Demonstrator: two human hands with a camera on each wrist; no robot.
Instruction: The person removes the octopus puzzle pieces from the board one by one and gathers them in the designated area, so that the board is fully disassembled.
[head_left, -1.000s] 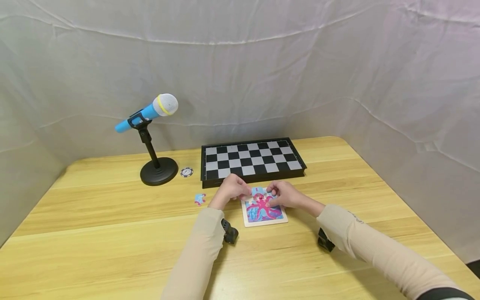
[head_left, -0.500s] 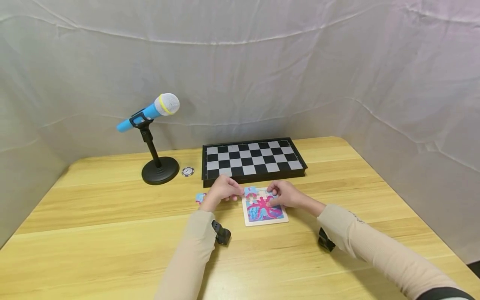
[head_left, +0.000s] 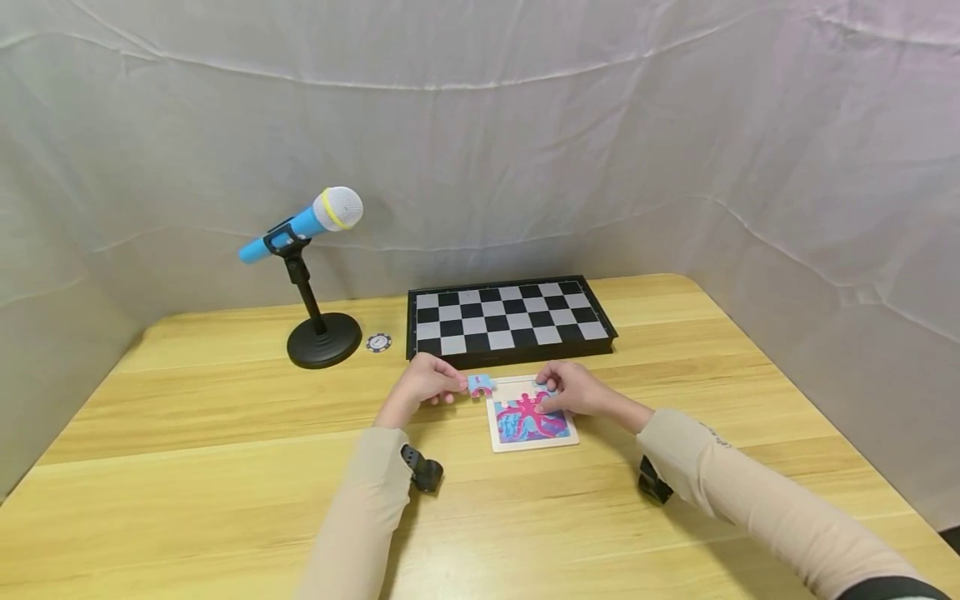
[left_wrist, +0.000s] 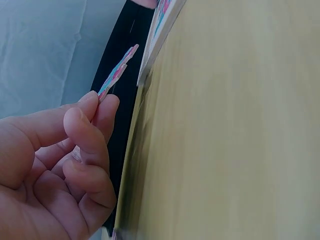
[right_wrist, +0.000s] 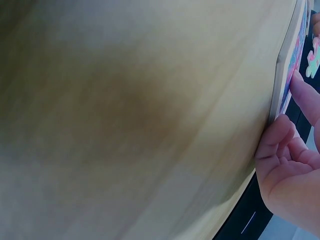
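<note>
A small square puzzle board (head_left: 533, 418) with a pink octopus picture lies on the wooden table (head_left: 225, 500) in front of the chessboard. My left hand (head_left: 424, 384) pinches a blue and pink puzzle piece (head_left: 481, 385) just left of the board's top left corner; the left wrist view shows the piece (left_wrist: 119, 70) held between thumb and fingers (left_wrist: 95, 107). My right hand (head_left: 572, 389) rests on the board's upper right part, its fingers (right_wrist: 305, 95) touching the board's edge (right_wrist: 286, 65).
A black and white chessboard (head_left: 510, 322) lies behind the puzzle. A blue microphone on a black stand (head_left: 313, 275) and a small poker chip (head_left: 378, 342) are at the back left. A grey cloth backdrop surrounds the table.
My left hand has lifted a puzzle piece off the board's top left and drawn it leftward. The loose piece seen earlier on the table is now hidden behind that hand. The right hand stayed put.
</note>
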